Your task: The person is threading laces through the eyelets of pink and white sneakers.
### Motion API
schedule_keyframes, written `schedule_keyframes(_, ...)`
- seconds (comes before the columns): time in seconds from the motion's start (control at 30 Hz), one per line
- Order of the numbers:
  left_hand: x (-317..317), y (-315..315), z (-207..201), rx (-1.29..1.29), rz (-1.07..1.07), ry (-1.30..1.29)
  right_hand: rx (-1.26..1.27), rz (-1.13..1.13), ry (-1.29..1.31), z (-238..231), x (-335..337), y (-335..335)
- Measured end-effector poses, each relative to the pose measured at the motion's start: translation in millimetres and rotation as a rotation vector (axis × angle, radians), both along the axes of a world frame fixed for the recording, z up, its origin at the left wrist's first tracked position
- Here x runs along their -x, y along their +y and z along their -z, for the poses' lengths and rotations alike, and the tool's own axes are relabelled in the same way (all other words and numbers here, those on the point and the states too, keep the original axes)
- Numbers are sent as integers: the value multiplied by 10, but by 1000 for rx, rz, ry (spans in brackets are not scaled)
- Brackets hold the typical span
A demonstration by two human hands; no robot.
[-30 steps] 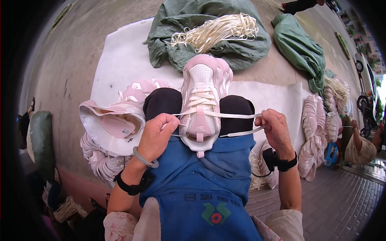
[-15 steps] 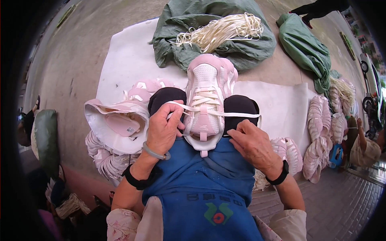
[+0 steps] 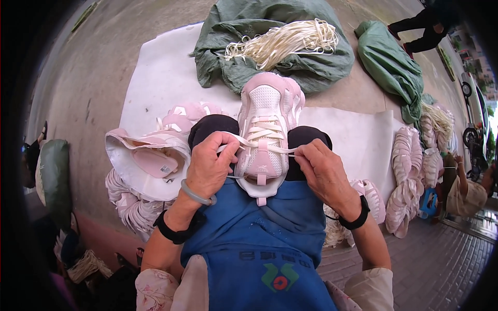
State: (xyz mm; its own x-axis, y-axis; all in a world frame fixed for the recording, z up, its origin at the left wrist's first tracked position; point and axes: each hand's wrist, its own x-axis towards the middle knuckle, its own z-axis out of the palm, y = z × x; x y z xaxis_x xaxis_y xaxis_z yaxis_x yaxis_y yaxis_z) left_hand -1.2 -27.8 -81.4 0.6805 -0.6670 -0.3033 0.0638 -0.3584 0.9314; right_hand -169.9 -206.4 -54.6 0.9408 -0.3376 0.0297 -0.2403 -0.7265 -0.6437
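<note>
A pink and white mesh shoe (image 3: 262,159) sits between two knees in black cloth (image 3: 211,126), toe pointing away, likely so it won't wobble and both hands are free. The left hand (image 3: 211,161) pinches the flat cream lace (image 3: 278,150) on one side, and the right hand (image 3: 324,170) pinches it on the other, perhaps so it won't droop. A blue cloth apron (image 3: 259,230) covers the lap, maybe against dirt.

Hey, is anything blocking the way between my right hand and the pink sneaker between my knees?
Nothing visible blocks it. Your right hand is just beside the pink-and-white sneaker, pinching the white shoelace; only that strand crosses the short gap.
</note>
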Motion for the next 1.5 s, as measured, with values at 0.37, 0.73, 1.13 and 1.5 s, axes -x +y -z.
schedule_keyframes(0.37,-68,29,31,31,27,138,-203,32,-13,-3,-169,-94)
schedule_keyframes(0.73,33,35,22,41,29,-285,44,-85,-5,-101,-224,-100)
schedule_keyframes(1.13,-153,28,-5,-1,227,-438,50,-147,58,-115,-254,-134)
schedule_keyframes(1.5,61,61,81,12,121,-362,-315,54,79,-64,-216,-109)
